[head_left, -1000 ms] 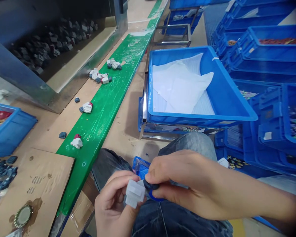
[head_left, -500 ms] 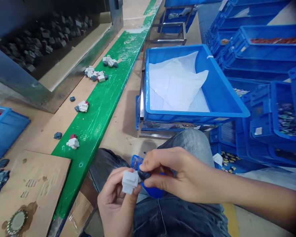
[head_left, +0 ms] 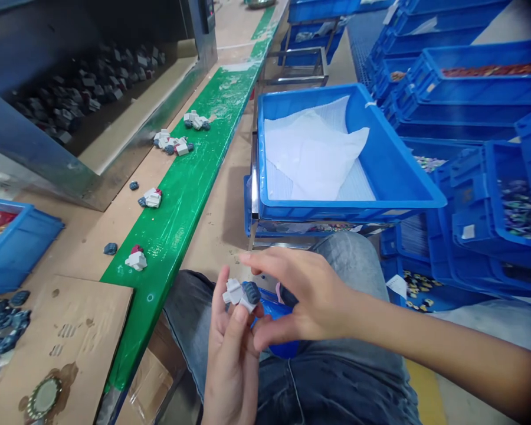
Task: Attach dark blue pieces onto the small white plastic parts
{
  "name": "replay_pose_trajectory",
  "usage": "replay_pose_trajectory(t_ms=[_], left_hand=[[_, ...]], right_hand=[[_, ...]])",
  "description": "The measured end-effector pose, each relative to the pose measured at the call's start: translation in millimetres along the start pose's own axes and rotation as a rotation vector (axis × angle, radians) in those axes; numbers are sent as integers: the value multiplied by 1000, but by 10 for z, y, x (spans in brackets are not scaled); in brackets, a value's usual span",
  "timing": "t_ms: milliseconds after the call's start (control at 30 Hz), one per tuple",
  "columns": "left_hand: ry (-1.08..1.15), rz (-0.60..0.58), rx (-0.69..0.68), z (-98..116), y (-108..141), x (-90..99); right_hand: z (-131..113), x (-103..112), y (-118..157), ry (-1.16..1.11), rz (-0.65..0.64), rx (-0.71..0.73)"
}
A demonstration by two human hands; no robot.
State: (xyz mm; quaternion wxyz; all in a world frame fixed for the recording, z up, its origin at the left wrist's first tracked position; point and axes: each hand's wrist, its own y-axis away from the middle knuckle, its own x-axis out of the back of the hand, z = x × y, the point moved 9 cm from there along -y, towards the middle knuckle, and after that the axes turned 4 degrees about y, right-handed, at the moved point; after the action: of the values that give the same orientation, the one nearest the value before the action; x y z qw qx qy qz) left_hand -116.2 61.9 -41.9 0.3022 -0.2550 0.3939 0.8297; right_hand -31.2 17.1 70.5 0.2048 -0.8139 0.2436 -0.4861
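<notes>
Above my lap, my left hand (head_left: 232, 348) holds a small white part (head_left: 236, 291) between thumb and fingers, and a dark blue-grey piece (head_left: 251, 292) sits on its right side. My right hand (head_left: 296, 295) is just right of it, thumb and fingers spread apart, with the thumb tip close to my left fingers. Several similar white and dark parts lie along the green strip (head_left: 172, 218), the nearest being a white part with a red piece (head_left: 135, 260).
A blue bin with white sheets (head_left: 354, 204) stands ahead on a metal stand. Stacked blue crates (head_left: 478, 112) fill the right side. At left are a metal-framed box of parts (head_left: 84, 177), cardboard (head_left: 84, 324), loose dark pieces (head_left: 4, 324) and a blue crate (head_left: 26, 248).
My right hand has let go of the dark piece and opened. My left hand has moved right and turned the white part, with the dark piece now on it.
</notes>
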Motion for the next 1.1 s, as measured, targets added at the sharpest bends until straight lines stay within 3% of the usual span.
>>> replay_pose_trajectory(t_ms=[167, 433, 900, 1100], left_hand=[[-3, -122, 63, -91, 36, -126], [-1, -177, 108, -77, 114, -266], [-106, -99, 49, -17, 41, -207], [-98, -155, 7, -17, -87, -171]], right_hand=[[-169, -9, 26, 277, 88, 189], [-185, 33, -93, 288, 127, 207], [-194, -20, 4, 421, 171, 323], [-132, -103, -27, 388, 202, 342]])
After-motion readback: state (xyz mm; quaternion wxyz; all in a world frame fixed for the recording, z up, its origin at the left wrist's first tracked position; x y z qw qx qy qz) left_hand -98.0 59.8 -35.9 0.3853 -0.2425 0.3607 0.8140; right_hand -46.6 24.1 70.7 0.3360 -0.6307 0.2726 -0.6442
